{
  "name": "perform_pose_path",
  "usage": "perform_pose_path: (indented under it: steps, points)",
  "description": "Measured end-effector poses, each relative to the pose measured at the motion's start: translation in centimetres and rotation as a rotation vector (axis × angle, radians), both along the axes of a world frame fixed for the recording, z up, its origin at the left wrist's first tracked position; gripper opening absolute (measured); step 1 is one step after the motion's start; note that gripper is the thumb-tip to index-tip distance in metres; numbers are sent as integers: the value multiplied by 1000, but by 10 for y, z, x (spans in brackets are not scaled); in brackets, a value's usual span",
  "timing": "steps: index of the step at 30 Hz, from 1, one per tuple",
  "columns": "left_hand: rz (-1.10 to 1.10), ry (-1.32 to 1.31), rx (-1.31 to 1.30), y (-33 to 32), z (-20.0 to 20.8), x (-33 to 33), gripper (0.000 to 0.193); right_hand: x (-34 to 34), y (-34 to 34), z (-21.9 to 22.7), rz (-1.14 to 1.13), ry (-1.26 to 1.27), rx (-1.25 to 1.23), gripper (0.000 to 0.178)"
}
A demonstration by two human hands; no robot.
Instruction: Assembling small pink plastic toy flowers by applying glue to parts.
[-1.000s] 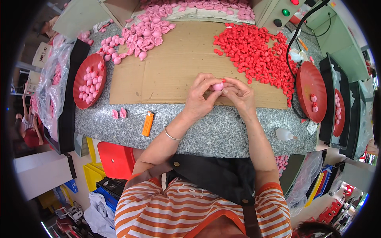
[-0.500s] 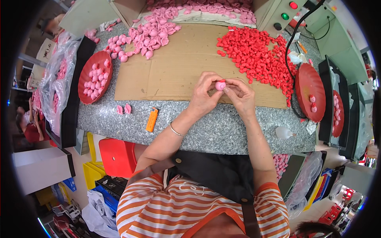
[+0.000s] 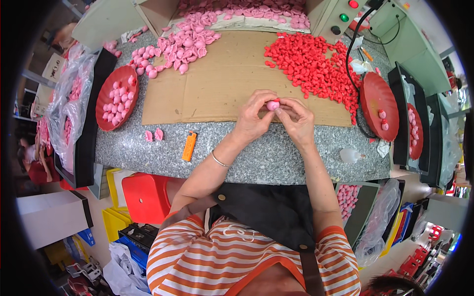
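Note:
Between my fingertips, over the near edge of the cardboard sheet [image 3: 222, 84], is a small pink ball-shaped piece [image 3: 273, 105] with a red part on top. My left hand [image 3: 253, 117] pinches it from the left, and my right hand [image 3: 297, 122] grips its other side. Small red pieces [image 3: 311, 64] lie in a wide heap beyond my right hand. At the far left of the cardboard, pink round and cup-shaped pieces [image 3: 185, 47] are piled. Two loose pink pieces [image 3: 158, 134] rest on the grey speckled table, beside an orange lighter-like tool [image 3: 189, 146].
On the left a red dish [image 3: 100, 106] holds several pink balls; on the right another red dish [image 3: 392, 111] has two red-topped ones. A small translucent bottle [image 3: 349, 155] lies near the table's right front. A black cable [image 3: 349, 59] hangs past the red heap.
The view has shifted slightly. Both hands stay together on the pink piece, which looks a little turned between the fingertips.

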State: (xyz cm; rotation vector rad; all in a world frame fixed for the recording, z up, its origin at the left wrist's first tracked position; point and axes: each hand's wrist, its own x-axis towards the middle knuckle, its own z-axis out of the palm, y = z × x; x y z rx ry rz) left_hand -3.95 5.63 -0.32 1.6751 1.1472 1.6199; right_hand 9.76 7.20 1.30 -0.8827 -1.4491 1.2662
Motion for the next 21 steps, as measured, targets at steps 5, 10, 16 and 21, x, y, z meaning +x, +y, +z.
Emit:
perform_pose_path:
  steps: [5, 10, 16, 21]
  points:
    - [47, 138, 97, -2, 3, -2, 31, 2, -2, 0, 18, 93, -35, 17]
    - [-111, -71, -149, -7, 5, 1, 32, 14, -1, -1, 15, 100, -140, 9]
    - [-270, -328, -356, -6, -1, 0, 34, 33, -43, -2, -178, -176, -15, 10]
    - [-282, -421, -288, -4, 1, -5, 31, 66, -105, -16, -351, -279, 47, 5]
